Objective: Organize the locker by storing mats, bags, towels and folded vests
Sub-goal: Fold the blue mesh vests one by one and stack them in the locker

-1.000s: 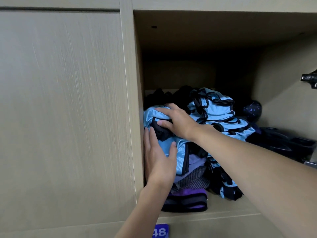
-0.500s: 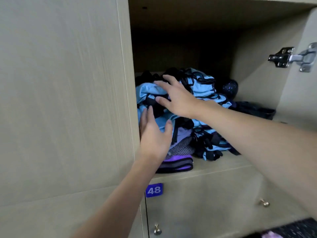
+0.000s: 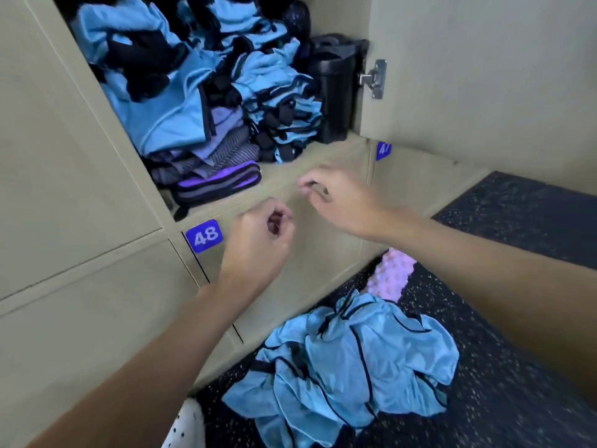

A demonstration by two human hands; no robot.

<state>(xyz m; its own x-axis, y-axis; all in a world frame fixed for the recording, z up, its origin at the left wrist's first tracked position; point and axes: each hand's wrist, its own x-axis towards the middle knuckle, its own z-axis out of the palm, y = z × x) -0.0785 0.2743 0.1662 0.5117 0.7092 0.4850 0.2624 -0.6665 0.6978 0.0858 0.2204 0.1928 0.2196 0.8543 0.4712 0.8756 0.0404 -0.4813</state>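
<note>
Locker (image 3: 97,195): open compartment above plate 48 (image 3: 204,236), door swung right on its hinge (image 3: 374,78).
Folded vests (image 3: 161,101): blue, stacked at the shelf's left, over striped and purple bands (image 3: 219,184) at the front edge; a second vest stack (image 3: 281,101) mid-shelf; black container (image 3: 336,92) in the right corner.
Left hand (image 3: 258,244): grip loosely curled, empty, below the shelf edge.
Right hand (image 3: 342,202): fingers half-closed, empty.
Loose vests (image 3: 349,360): crumpled on the floor beside a pink roller (image 3: 391,273).
Status: partly stored; floor heap seemingly unfolded, outstanding.
</note>
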